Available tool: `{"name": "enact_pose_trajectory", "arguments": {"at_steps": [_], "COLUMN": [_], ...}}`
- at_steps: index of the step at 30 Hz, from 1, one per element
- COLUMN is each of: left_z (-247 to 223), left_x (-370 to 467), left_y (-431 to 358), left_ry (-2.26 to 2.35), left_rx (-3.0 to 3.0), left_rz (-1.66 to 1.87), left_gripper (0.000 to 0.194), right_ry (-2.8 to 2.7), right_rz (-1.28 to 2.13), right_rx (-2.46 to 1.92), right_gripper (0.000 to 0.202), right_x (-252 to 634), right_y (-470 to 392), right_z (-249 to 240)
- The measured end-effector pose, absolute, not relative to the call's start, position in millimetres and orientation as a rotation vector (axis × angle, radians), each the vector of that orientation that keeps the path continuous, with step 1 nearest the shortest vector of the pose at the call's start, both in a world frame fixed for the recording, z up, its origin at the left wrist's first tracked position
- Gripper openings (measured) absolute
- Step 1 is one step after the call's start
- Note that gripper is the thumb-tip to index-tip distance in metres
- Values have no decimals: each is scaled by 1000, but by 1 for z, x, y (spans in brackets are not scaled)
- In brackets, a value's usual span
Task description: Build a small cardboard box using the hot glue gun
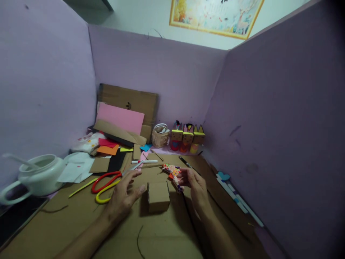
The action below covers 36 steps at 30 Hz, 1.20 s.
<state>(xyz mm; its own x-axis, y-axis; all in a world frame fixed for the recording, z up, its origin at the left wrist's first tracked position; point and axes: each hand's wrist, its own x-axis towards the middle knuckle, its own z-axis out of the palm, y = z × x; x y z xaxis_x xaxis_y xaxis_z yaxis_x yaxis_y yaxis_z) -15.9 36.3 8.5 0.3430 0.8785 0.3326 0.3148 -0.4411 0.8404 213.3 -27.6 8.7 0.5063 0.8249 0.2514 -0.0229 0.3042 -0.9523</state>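
A small cardboard box (158, 196) stands on the brown cardboard sheet (161, 233) between my two hands. My left hand (124, 196) rests just left of the box, fingers spread, thumb close to its side. My right hand (194, 185) is to the box's right and pinches a strip of colourful patterned paper (174, 173) that lies on the sheet. Scissors with a red and a yellow handle (107, 184) lie under and left of my left fingers.
A white marker (144, 162) and a black pen (185, 162) lie beyond the hands. Coloured paper and cardboard (120, 122) are piled at the back left. A small basket (160, 136) and three paper-box figures (188, 137) stand at the back. A white pot (37, 177) sits left. Purple walls enclose the space.
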Motion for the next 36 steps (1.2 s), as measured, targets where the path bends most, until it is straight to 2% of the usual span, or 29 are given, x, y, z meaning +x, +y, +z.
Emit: {"name": "enact_pose_trajectory", "arguments": {"at_steps": [9, 26, 36], "left_z": [4, 9, 14], "left_x": [-16, -16, -17], "left_y": [36, 38, 30], "left_ry": [1065, 1050, 1014], "left_rx": [1989, 1953, 1978], "left_rz": [1047, 1230, 1124], "left_gripper": [47, 36, 41], "right_ry": [-871, -909, -955], "right_rz": [636, 642, 694], "right_rx": [-1155, -1150, -1186], "right_gripper": [48, 45, 46], "right_x": [222, 213, 209], "right_y": [-25, -29, -31], "right_z": [1, 5, 3]}}
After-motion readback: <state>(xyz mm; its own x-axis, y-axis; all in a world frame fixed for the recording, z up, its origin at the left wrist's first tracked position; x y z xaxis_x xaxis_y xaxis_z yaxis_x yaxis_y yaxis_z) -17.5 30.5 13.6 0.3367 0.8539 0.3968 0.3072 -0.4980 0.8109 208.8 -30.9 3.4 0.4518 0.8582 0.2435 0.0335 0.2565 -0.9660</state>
